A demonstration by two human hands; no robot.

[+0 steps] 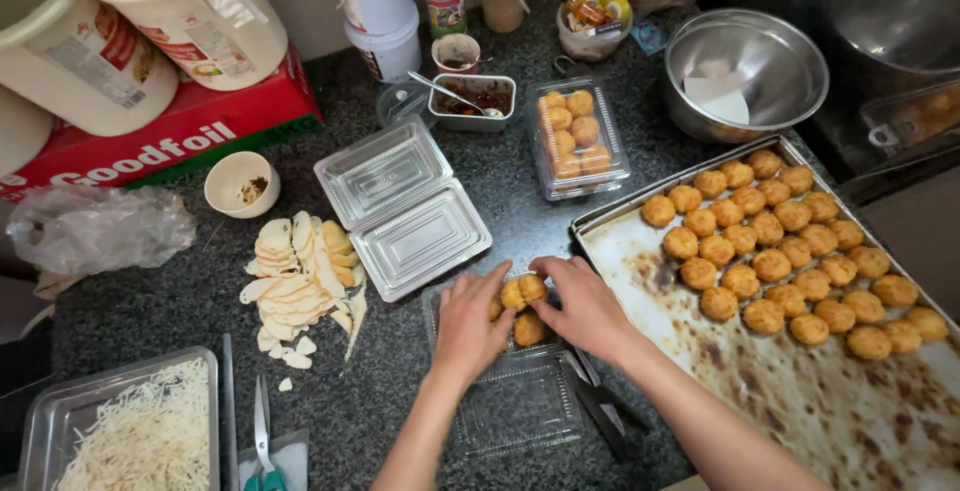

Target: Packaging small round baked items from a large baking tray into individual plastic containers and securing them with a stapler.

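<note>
Now both hands over a clear plastic box (510,401), left hand (468,323) curled fingers touching golden pastry balls (522,294), right hand (588,306) fingertips resting on them, baking tray (800,401) just beyond right fingers, open empty box (403,206) past the left fingers

- Your left hand (468,323) and right hand (585,307) cover most of the clear plastic box (500,391); you cannot count the pastries inside.
- The baking tray (800,401) runs off the right and bottom edges.
- The scissors (262,441) are cut off below.
</note>
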